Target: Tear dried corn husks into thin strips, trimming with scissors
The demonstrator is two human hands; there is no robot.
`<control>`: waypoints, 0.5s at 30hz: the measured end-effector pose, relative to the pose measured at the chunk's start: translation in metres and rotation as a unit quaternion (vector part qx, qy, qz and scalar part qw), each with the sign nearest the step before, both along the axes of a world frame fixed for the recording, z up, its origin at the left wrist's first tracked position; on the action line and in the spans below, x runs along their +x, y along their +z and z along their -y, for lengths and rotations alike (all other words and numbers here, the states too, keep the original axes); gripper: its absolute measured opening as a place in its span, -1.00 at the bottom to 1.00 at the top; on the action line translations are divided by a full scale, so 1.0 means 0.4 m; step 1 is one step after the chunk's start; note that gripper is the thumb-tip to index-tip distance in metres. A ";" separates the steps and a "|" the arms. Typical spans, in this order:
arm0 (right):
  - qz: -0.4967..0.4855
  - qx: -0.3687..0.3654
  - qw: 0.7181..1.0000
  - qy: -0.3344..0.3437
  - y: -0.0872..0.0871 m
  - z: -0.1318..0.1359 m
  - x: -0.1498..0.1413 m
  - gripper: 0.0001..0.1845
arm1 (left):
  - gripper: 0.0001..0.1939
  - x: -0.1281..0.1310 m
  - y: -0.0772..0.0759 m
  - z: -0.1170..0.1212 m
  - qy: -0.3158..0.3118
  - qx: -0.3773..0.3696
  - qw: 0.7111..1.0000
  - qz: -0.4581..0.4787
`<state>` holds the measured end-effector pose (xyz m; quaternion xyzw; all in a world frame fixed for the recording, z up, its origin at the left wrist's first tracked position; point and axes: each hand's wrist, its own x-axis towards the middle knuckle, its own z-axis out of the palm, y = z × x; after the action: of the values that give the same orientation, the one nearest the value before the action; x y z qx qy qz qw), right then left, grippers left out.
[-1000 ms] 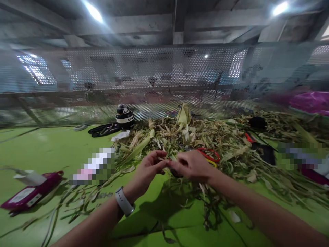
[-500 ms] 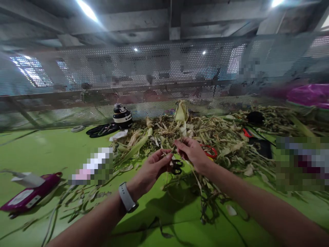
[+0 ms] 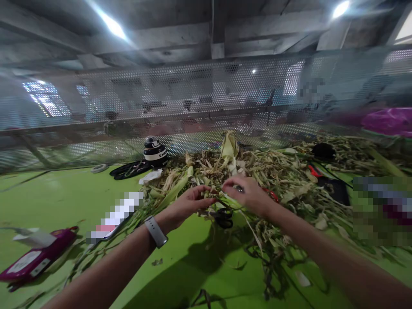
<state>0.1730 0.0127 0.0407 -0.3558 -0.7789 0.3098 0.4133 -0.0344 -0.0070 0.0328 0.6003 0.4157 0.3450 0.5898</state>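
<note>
My left hand [image 3: 189, 203], a grey watch strap on its wrist, pinches a small piece of dried plant stalk [image 3: 210, 194] between thumb and fingers. To its right my right hand [image 3: 249, 195] is slightly blurred. Its fingers are curled together, and what they hold, if anything, cannot be made out. Black-handled scissors [image 3: 224, 217] show just below the gap between the hands. Behind both hands spreads a heap of dry stalks and leaves [image 3: 206, 165]. A red handle [image 3: 270, 194] pokes out behind my right hand, partly hidden.
On the green table [image 3: 180, 274], a magenta power strip [image 3: 41, 255] with a white plug lies at left. A black jar-like container [image 3: 155, 152] and coiled black cable [image 3: 130, 169] stand near the perforated screen [image 3: 193, 94]. A purple bag [image 3: 389, 121] sits far right.
My right hand has drawn slightly apart from the left and its fingers have curled more. My left hand has turned flatter. The view has shifted slightly.
</note>
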 end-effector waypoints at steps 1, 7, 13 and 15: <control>0.066 0.005 0.997 0.034 -0.006 0.010 -0.009 -0.83 | -0.68 0.002 0.002 -0.006 -0.007 0.013 1.000 0.004; 0.112 -0.025 0.992 0.046 -0.048 0.014 -0.031 -0.80 | -0.66 -0.006 -0.011 -0.029 -0.005 0.006 0.996 0.086; 0.085 -0.041 0.995 0.036 -0.063 0.018 -0.042 -0.80 | -0.81 0.017 -0.027 -0.026 0.013 -0.108 0.978 0.177; 0.088 -0.038 0.995 0.034 -0.064 0.021 -0.044 -0.80 | -0.80 0.029 -0.025 -0.029 0.022 -0.120 0.973 0.193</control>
<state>0.1552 0.0043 0.0151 -0.3706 -0.8116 0.3205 0.3180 -0.0229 0.0047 0.0227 0.4377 0.3453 0.4150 0.7190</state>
